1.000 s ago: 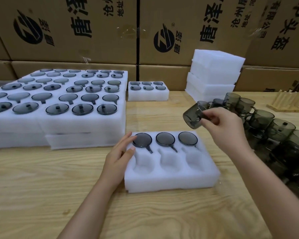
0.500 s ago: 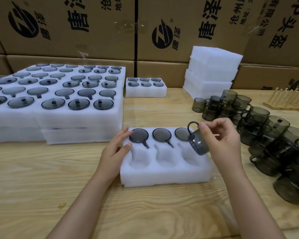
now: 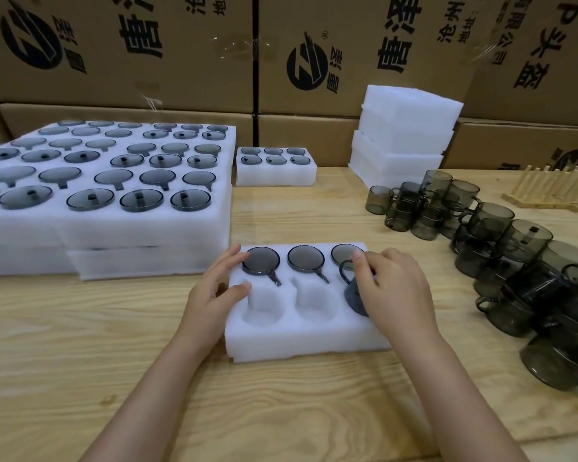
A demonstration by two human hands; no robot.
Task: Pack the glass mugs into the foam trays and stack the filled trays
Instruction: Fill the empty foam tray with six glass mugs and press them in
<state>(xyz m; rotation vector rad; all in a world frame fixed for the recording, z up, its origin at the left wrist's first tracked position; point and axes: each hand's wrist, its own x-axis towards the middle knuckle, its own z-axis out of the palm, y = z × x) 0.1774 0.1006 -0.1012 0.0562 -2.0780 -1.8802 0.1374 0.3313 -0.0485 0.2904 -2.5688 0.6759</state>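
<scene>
A white foam tray lies on the wooden table in front of me. Its far row holds three smoky glass mugs, bottoms up. In the near row, my right hand holds another smoky mug tilted in the right pocket, handle towards the far side. The two other near pockets are bare. My left hand rests on the tray's left edge, thumb at the near-left pocket, fingers beside the far-left mug.
Stacked filled trays stand at the left, one small filled tray at the back centre. A pile of foam trays sits back right. Several loose mugs crowd the right side, a wooden rack behind them. Cardboard boxes form the back wall.
My right hand has carried the mug from above the loose mugs down and left into the tray's near-right pocket. My left hand has stayed on the tray.
</scene>
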